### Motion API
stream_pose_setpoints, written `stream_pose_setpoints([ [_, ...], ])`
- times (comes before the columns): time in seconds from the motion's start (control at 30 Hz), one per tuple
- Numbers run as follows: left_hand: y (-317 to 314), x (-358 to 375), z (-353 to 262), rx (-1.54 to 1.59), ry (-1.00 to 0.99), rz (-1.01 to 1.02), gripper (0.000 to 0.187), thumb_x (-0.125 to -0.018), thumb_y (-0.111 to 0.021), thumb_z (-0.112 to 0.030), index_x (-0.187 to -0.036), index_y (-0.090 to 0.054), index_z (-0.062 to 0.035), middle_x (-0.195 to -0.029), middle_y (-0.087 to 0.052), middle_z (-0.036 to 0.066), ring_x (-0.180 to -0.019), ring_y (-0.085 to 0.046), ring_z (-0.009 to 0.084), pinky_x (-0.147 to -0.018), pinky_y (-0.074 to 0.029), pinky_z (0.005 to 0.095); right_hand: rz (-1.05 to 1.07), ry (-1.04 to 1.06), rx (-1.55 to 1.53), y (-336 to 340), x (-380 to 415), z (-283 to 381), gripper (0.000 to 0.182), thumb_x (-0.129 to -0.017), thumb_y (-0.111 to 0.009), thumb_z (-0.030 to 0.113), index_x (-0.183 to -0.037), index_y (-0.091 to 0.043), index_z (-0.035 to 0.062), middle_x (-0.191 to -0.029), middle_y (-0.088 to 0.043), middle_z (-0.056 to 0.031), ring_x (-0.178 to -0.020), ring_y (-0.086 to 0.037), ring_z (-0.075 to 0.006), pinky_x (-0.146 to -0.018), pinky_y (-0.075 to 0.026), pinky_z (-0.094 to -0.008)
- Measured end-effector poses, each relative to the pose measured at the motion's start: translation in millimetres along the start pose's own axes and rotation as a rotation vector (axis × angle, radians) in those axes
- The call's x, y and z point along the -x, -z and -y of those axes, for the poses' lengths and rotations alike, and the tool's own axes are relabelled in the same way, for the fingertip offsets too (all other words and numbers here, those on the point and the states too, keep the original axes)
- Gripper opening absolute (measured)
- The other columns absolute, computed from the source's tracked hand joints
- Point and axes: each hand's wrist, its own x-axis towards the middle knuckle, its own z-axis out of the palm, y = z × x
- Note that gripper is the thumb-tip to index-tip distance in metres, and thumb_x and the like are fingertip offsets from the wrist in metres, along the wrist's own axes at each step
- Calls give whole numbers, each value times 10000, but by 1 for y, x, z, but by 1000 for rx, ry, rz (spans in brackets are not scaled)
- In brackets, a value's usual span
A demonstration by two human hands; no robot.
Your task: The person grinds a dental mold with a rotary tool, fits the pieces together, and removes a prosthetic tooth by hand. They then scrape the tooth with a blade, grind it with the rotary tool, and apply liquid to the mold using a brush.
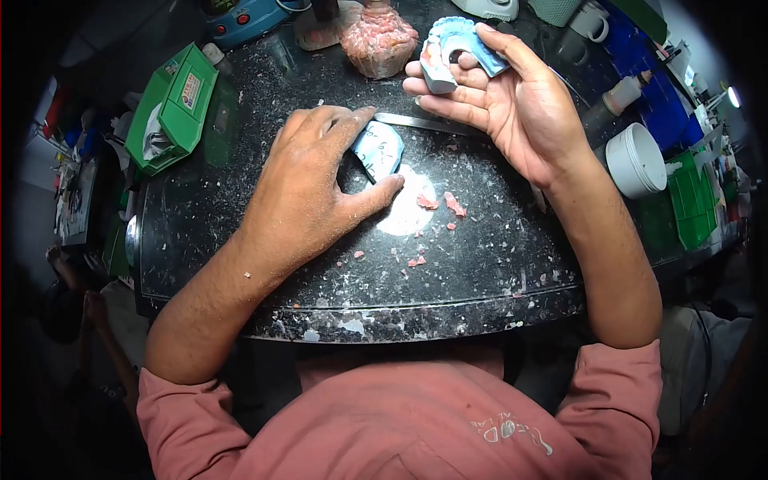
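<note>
Dental model [454, 28] and inscribed block [378, 152] held near waxy lump [378, 44]
Block is pinched by the left hand [308, 164], on the lump's near side; model is pinched by the right hand [520, 104], right of the lump.

left hand [308, 176] palm down, fingers [340, 126] bent, thumb [372, 198] apart; right hand [520, 108] farther forward, palm up, fingers half curled; both forearms [220, 292] angled inward.

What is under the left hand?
A blue block with writing shows between the thumb and fingers of the left hand, with black table around it. What the palm covers can't be seen.
</note>
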Motion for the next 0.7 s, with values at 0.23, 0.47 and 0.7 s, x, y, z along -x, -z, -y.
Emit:
stream_pose_setpoints([
  [0.23,15,-5,11,1387,428,-86,535,-975,-464,-309,-1331,-423,88,-1284,-519,246,-1207,-518,330,-1057,-410,440,13,58,-36,15,-6,-11,527,-1027,-372,325,-1242,-335,-156,-1134,-551,-334,-1031,-632,-397,-921,-557,-427],
  [0.47,17,-6,12,2248,461,-39,623,-1027,-347,-310,-1431,-142,117,-1476,-191,356,-1378,-228,493,-1153,-247,543,28,-67,-377,2,-2,-11,522,-999,-326,308,-1310,-338,-111,-1259,-477,-306,-1128,-562,-358,-982,-497,-439],
  [0.7,14,-3,9,2082,433,-116,607,-1028,-364,-309,-1432,-179,105,-1469,-238,335,-1405,-215,433,-1170,-223,516,199,114,-120,-20,10,-6,614,-984,-332,364,-1489,-242,26,-1373,-443,-182,-1116,-543,-226,-887,-454,-310],
])
